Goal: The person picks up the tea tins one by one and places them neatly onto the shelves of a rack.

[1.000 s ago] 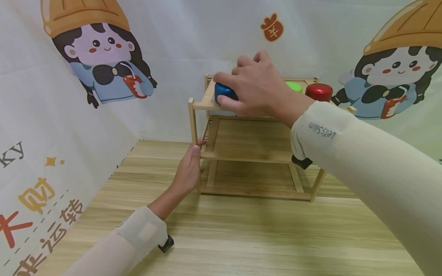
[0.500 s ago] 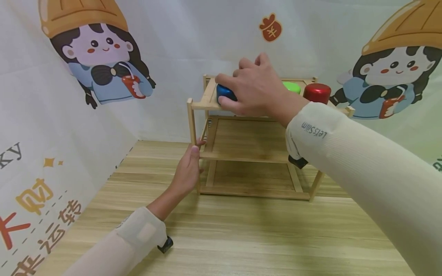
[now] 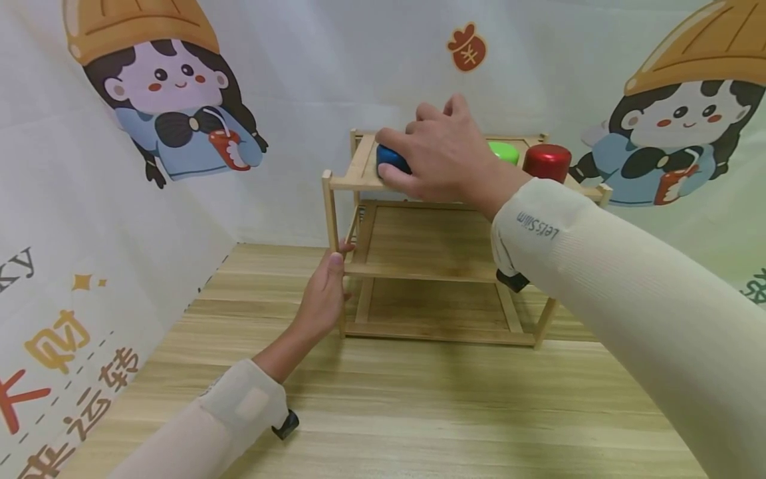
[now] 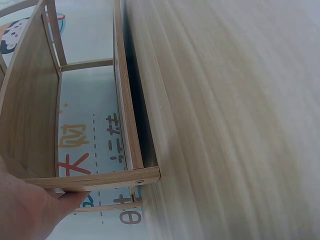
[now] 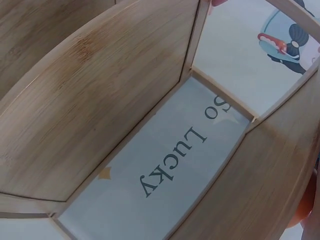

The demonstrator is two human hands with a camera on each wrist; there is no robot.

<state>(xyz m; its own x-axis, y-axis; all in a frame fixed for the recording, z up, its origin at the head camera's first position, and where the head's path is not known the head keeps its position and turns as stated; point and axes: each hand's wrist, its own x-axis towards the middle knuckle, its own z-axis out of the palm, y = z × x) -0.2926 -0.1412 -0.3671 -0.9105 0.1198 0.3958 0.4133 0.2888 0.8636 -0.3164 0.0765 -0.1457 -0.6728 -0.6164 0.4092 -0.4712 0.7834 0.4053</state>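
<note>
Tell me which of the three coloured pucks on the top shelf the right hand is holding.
The blue puck, leftmost on the top shelf; the right hand grips it. The green puck and red puck sit untouched.

Both arms wear long, close-fitting sleeves of cream ribbed knit that end at the wrists, leaving the left hand (image 3: pixel 323 296) and right hand (image 3: pixel 439 156) bare. The right sleeve (image 3: pixel 622 293) carries small grey lettering near its cuff, reading "LetsSlim" upside down from the head view, and its fabric shows fine lengthwise ribs. The left sleeve (image 3: pixel 221 426) has a pale, nearly square patch stitched or pressed on close to its cuff. A small black device (image 3: pixel 286 424) sits under the left cuff, and a similar black device (image 3: pixel 511 279) shows beneath the right cuff. No rings or watch show on either hand.
</note>
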